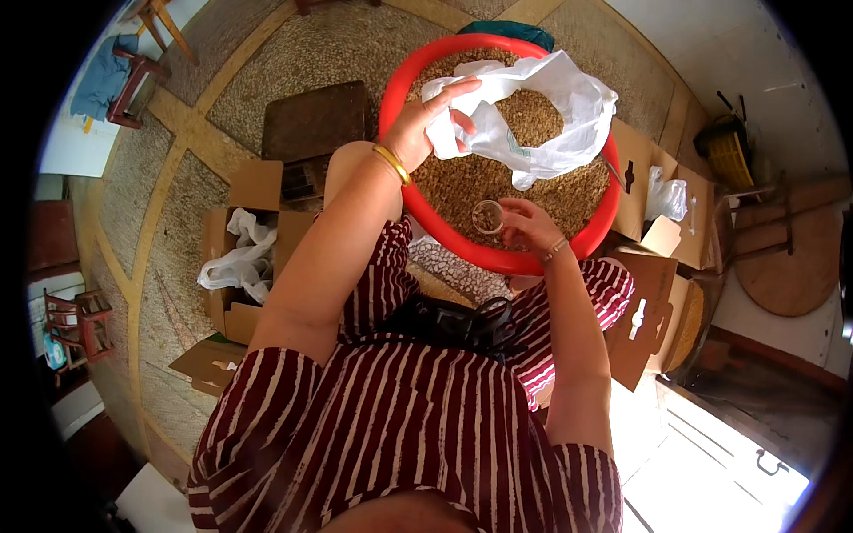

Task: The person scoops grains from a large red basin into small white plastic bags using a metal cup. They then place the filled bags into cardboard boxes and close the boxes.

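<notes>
In front of me stands a large red plastic tub [496, 256], filled with loose brown dried bits [446, 193]. My left hand [436, 123] grips the rim of a white plastic bag [573, 106] above the tub's contents. The bag's mouth gapes, and brown bits show through it. Low over the near side of the tub, my right hand [530, 226] holds a small clear round cup [488, 217] with some bits visible in it. A thin metal handle [613, 170] leans on the tub's right rim.
Left of my legs, an open cardboard box [216, 266] holds white plastic bags [250, 256]. A dark wooden stool [316, 120] stands behind it. More cardboard boxes [633, 173] line the right, one with a clear bag [664, 196] on it. A yellow basket [728, 156] sits farther right.
</notes>
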A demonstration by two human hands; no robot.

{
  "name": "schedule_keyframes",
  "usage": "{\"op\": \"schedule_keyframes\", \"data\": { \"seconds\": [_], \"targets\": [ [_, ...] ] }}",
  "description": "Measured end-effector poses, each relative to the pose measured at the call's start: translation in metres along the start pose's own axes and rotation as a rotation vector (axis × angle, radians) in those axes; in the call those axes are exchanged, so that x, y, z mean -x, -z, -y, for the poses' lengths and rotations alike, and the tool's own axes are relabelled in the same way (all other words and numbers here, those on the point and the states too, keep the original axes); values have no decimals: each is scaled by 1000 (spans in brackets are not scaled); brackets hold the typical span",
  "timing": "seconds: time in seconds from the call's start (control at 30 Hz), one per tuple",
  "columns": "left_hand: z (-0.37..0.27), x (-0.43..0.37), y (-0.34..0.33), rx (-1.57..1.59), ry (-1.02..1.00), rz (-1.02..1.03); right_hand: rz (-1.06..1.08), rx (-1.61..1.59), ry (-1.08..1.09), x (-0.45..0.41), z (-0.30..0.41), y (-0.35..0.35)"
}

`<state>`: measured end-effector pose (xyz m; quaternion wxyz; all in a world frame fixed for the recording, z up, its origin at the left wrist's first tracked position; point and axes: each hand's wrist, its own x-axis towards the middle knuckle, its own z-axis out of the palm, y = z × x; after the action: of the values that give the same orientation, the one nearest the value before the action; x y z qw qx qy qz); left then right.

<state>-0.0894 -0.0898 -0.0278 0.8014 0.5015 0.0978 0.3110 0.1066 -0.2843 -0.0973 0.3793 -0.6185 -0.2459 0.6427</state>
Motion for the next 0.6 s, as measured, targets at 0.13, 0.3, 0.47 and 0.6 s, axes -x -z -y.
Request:
{"op": "schedule_keyframes", "data": {
  "seconds": [0.13, 0.3, 0.47, 0.6],
  "targets": [
    [-3, 4, -3, -14, -25, -28, 64, -204, 77, 36, 40, -15],
    [-5, 7, -4, -49, -24, -84, 100, -323, 266, 52, 97, -24],
    [0, 10, -7, -178, -56, -219, -398, -29, 412, 10, 128, -7],
    [-2, 9, -11, -167, -179, -341, -878, 1132, 734, -38, 129, 18]
  ]
}}
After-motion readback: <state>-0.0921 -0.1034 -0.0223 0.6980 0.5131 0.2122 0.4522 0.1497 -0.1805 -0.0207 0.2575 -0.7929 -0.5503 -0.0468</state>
